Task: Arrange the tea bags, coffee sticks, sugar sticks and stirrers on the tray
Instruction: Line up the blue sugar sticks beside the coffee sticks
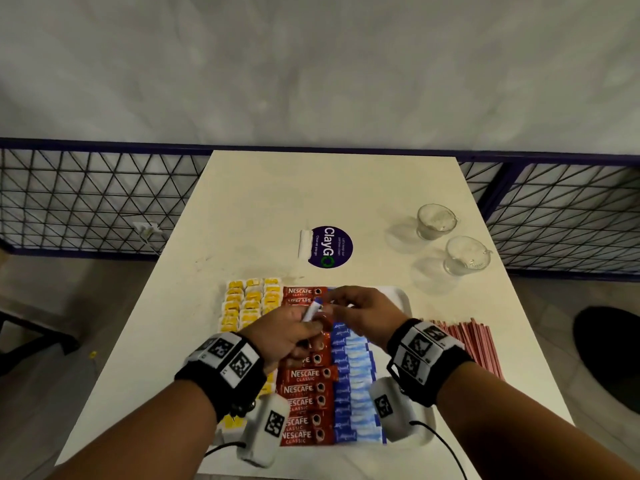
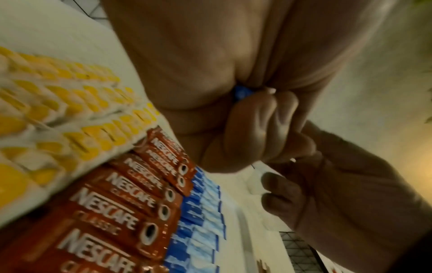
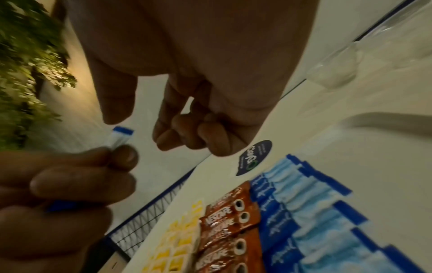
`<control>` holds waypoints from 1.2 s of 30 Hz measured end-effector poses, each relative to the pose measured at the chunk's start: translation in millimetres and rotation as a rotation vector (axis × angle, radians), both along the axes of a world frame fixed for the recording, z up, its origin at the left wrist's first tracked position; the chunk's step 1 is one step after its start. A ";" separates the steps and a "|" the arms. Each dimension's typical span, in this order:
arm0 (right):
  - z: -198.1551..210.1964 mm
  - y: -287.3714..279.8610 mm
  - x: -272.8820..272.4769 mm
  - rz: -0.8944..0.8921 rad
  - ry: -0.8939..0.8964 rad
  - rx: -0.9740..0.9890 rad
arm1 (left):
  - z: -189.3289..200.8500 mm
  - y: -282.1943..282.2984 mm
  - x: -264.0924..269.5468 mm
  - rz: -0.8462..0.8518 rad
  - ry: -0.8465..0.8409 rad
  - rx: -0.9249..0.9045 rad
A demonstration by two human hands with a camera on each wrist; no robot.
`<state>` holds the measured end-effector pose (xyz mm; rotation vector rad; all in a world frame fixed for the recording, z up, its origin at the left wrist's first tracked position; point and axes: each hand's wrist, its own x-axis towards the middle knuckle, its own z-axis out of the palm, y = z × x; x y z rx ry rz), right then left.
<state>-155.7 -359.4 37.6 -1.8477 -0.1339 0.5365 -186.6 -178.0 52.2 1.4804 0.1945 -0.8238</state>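
Observation:
A white tray (image 1: 403,297) holds yellow tea bags (image 1: 249,303) on its left, red coffee sticks (image 1: 304,389) down the middle and blue sugar sticks (image 1: 356,393) to their right. Above the tray's far part my left hand (image 1: 311,323) pinches a blue-and-white sugar stick (image 1: 311,310) (image 3: 121,136), more blue showing inside its curled fingers (image 2: 243,94). My right hand (image 1: 341,306) hovers just right of that stick's tip. Its thumb is out and its fingers (image 3: 198,136) are loosely curled, holding nothing. Red stirrers (image 1: 474,344) lie on the table right of the tray.
Two empty glass cups (image 1: 434,221) (image 1: 465,256) stand at the table's far right. A round purple sticker (image 1: 329,247) and a white paper scrap (image 1: 304,244) lie beyond the tray. A wire-mesh fence (image 1: 86,202) runs behind the table.

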 end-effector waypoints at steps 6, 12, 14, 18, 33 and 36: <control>6.6 -8.0 -5.4 -0.097 -0.086 -0.012 | 6.8 -14.8 -2.5 -0.015 -0.027 -0.031; -0.2 -24.5 -5.8 -0.276 0.046 0.114 | -0.9 -14.4 -5.5 0.297 -0.058 -0.003; -0.2 -27.6 -6.4 -0.272 0.025 0.127 | -0.7 -20.6 -6.0 0.424 -0.023 -0.061; -3.8 -32.2 -7.6 -0.267 0.042 0.238 | 1.1 -31.3 -3.7 0.564 -0.103 -0.045; -17.1 -43.8 -9.7 -0.307 0.032 0.053 | -11.0 -27.8 -3.7 0.346 -0.417 0.328; -34.4 -55.7 -11.7 -0.374 0.131 0.026 | -22.4 8.0 -0.3 0.356 -0.382 0.559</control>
